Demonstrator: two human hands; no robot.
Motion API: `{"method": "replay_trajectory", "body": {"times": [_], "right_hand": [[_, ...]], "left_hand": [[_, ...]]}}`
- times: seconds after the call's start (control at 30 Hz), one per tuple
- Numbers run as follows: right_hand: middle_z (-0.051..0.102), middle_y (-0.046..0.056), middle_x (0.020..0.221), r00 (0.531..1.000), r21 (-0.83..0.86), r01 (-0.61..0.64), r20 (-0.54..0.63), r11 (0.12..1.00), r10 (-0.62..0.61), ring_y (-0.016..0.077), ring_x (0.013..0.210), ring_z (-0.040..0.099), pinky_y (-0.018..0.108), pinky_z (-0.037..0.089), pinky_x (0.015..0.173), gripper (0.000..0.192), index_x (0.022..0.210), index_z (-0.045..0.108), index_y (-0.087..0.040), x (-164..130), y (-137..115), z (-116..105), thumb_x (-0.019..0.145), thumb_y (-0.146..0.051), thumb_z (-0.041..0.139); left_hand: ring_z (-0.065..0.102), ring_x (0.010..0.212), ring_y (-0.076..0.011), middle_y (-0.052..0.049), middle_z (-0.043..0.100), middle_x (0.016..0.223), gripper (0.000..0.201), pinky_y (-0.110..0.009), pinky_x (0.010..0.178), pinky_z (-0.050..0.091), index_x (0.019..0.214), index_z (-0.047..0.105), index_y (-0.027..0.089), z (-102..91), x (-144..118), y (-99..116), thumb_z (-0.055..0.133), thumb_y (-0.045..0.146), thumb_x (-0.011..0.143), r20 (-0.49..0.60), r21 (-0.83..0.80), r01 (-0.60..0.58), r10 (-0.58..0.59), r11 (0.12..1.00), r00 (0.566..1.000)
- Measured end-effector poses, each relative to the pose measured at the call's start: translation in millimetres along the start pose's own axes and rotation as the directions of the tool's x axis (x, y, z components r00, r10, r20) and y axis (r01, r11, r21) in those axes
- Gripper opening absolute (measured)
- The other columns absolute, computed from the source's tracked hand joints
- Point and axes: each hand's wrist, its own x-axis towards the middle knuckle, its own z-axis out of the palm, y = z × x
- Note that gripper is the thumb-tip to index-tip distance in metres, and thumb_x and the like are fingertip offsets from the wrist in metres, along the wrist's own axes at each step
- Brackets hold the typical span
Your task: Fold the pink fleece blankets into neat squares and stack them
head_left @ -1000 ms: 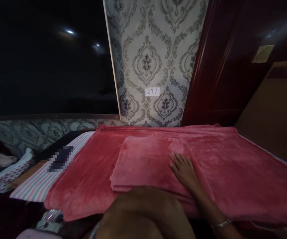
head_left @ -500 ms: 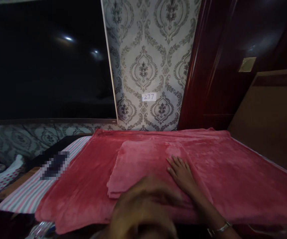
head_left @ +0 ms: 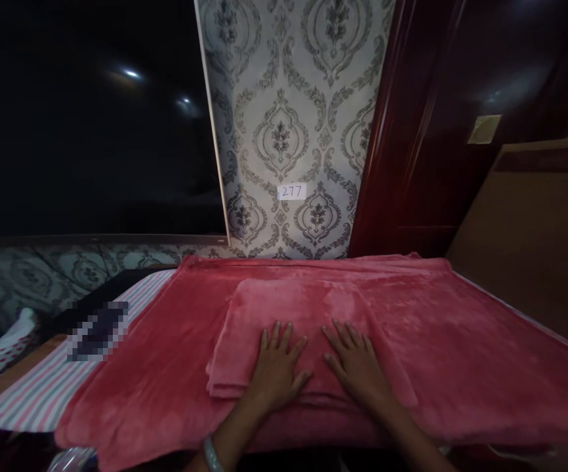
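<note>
A folded pink fleece cloth (head_left: 294, 308) lies on top of a larger pink blanket (head_left: 461, 341) spread over a raised surface. My left hand (head_left: 277, 367) rests flat on the near part of the folded cloth, fingers spread. Beside it, my right hand (head_left: 355, 364) also lies flat on the cloth with fingers apart. Neither hand grips anything. A bangle sits on my left wrist.
A striped sheet (head_left: 42, 393) shows at the blanket's left edge, with a dark blurred object (head_left: 97, 322) on it. Patterned wallpaper with a label reading 277 (head_left: 292, 191) stands behind. A dark screen (head_left: 87, 118) is at left, a dark red door (head_left: 441, 131) at right.
My left hand, a blurred shape close to the camera before, has come down flat on the folded cloth beside my right hand. The right hand stayed in place.
</note>
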Motion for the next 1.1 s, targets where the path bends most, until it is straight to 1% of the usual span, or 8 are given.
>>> {"method": "replay_trajectory", "body": {"times": [0.17, 0.37, 0.53, 0.63, 0.73, 0.9, 0.97, 1.1], "right_hand": [[0.029, 0.004, 0.163, 1.0, 0.007, -0.004, 0.004, 1.0, 0.004, 0.0311, 0.15, 0.024, 0.059, 0.02, 0.119, 0.055, 0.154, 0.036, -0.033, 1.8, -2.9, -4.0, 0.099, -0.042, 0.041], [0.033, 0.006, 0.161, 0.999, 0.017, -0.003, 0.053, 1.0, 0.002, 0.0305, 0.148, 0.03, 0.058, 0.024, 0.118, 0.053, 0.151, 0.042, -0.031, -1.2, 8.5, -17.0, 0.099, -0.038, 0.044], [0.039, 0.007, 0.158, 0.999, -0.026, -0.034, -0.027, 0.999, 0.033, 0.0313, 0.147, 0.033, 0.063, 0.025, 0.116, 0.052, 0.149, 0.046, -0.03, -24.0, 44.3, -7.1, 0.098, -0.043, 0.042], [0.041, 0.006, 0.157, 0.994, 0.007, -0.012, -0.105, 1.0, 0.013, 0.0317, 0.147, 0.034, 0.063, 0.032, 0.114, 0.052, 0.148, 0.047, -0.033, -38.6, 67.0, 10.1, 0.098, -0.044, 0.042], [0.042, 0.008, 0.156, 0.974, 0.076, 0.046, -0.226, 0.996, -0.028, 0.0315, 0.146, 0.035, 0.056, 0.037, 0.113, 0.051, 0.145, 0.052, -0.029, -48.2, 83.0, 29.3, 0.098, -0.045, 0.042], [0.034, 0.01, 0.161, 0.937, 0.242, 0.065, -0.349, 0.968, 0.024, 0.0289, 0.142, 0.042, 0.05, 0.041, 0.113, 0.052, 0.146, 0.05, -0.024, -62.2, 94.6, 44.3, 0.1, -0.045, 0.037], [0.03, 0.01, 0.163, 0.942, 0.29, 0.093, -0.335, 0.952, 0.01, 0.0281, 0.14, 0.045, 0.047, 0.044, 0.111, 0.055, 0.149, 0.045, -0.026, -70.7, 96.4, 40.2, 0.099, -0.046, 0.04], [0.027, 0.008, 0.164, 0.959, 0.328, 0.138, -0.279, 0.934, -0.044, 0.031, 0.144, 0.039, 0.047, 0.043, 0.112, 0.066, 0.154, 0.037, -0.031, -87.5, 98.4, 26.3, 0.093, -0.049, 0.053]], "left_hand": [[0.015, 0.152, -0.0393, -0.01, 0.025, 0.164, 0.065, -0.068, 0.118, 0.017, 0.153, 0.036, 0.035, 0.1, 1.7, 1.9, 0.051, 0.055, 0.094, 0.002, 0.032, 0.005, -0.005, 0.999, 1.0], [0.024, 0.15, -0.0372, -0.014, 0.032, 0.161, 0.062, -0.064, 0.119, 0.022, 0.151, 0.042, 0.027, -23.9, -4.7, 2.3, 0.054, 0.047, 0.094, 0.054, 0.056, 0.035, -0.038, 0.998, 0.998], [0.032, 0.147, -0.038, -0.013, 0.038, 0.158, 0.062, -0.069, 0.116, 0.02, 0.149, 0.045, 0.029, -32.2, -38.9, -40.1, 0.058, 0.049, 0.091, -0.039, 0.132, 0.084, -0.079, 0.988, 0.996], [0.031, 0.148, -0.0363, -0.009, 0.037, 0.159, 0.068, -0.069, 0.116, 0.022, 0.153, 0.036, 0.034, -26.4, -63.9, -70.6, 0.061, 0.044, 0.09, -0.124, 0.164, 0.07, -0.049, 0.984, 0.991], [0.03, 0.148, -0.0357, -0.008, 0.034, 0.161, 0.073, -0.065, 0.114, 0.032, 0.154, 0.032, 0.036, -18.4, -80.8, -90.6, 0.063, 0.041, 0.088, -0.172, 0.187, 0.042, -0.009, 0.982, 0.985], [0.034, 0.146, -0.0365, -0.013, 0.03, 0.162, 0.077, -0.057, 0.112, 0.04, 0.154, 0.035, 0.031, -9.3, -90.4, -104.5, 0.068, 0.044, 0.085, -0.284, 0.198, 0.008, 0.049, 0.98, 0.958], [0.035, 0.145, -0.0363, -0.013, 0.03, 0.162, 0.079, -0.055, 0.112, 0.042, 0.154, 0.035, 0.031, -7.7, -92.8, -107.7, 0.07, 0.043, 0.084, -0.304, 0.191, -0.014, 0.073, 0.981, 0.95], [0.037, 0.145, -0.0338, -0.01, 0.026, 0.164, 0.076, -0.047, 0.109, 0.047, 0.155, 0.033, 0.034, -4.5, -100.0, -114.0, 0.067, 0.034, 0.086, -0.347, 0.157, -0.029, 0.083, 0.987, 0.934]]}}
